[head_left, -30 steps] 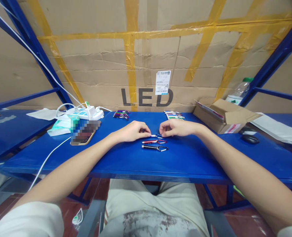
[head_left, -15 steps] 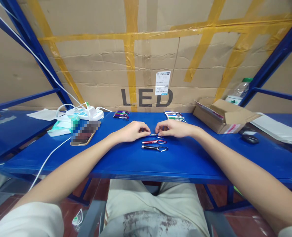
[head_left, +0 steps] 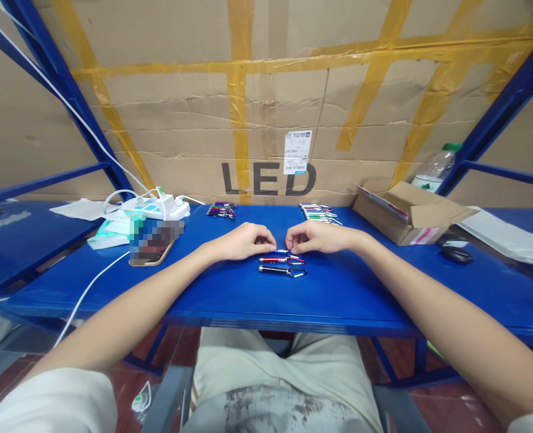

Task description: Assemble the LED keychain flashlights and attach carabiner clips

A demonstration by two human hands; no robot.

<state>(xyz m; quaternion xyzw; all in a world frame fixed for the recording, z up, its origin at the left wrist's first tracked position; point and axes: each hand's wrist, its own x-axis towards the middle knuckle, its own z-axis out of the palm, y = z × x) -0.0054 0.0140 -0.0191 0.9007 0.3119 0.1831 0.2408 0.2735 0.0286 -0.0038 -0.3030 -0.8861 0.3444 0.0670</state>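
A small blue keychain flashlight with a carabiner clip lies on the blue table, partly hidden by my fingers. My left hand pinches its left end with thumb and fingertips. At the clip end, my right hand has curled fingers closed on it. Just in front lies a red keychain flashlight, clip to the right. Nearest to me is a black one, pointing the same way. The three lie roughly parallel, one below the other.
Behind my hands are two rows of similar flashlights, one at left and one at right. A phone, a power strip and a cable stand left. An opened cardboard box and a black mouse are right.
Both hands have shifted the blue flashlight slightly towards me, so it now sits close against the red one. The red and black flashlights have barely moved.
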